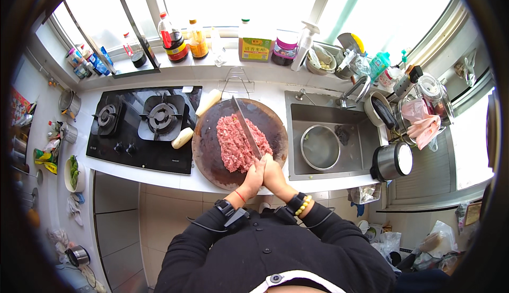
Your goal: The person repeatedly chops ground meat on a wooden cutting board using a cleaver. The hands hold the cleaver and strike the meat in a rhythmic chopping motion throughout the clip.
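Observation:
On a round wooden chopping board [206, 150] lies a broad mound of minced raw meat [232, 146]. A kitchen knife [247, 128] stands across the mound, its blade seen nearly edge-on and pointing away from me toward the far rim. My right hand [274, 174] is closed around the handle at the near side of the meat. Against it, my left hand [253, 178] also grips at the handle, its fingers overlapping the right ones. The handle itself is hidden by both hands. Two peeled pale vegetables, one far [208, 102] and one near [183, 138], lie left of the board.
Left is a black gas hob [139, 154]; right, a sink [358, 150] holds a metal basin [320, 148]. A wire rack [237, 82] stands behind the board. Bottles, including a soy sauce bottle [175, 46], line the sill. A steel pot [391, 161] stands at the counter's right end.

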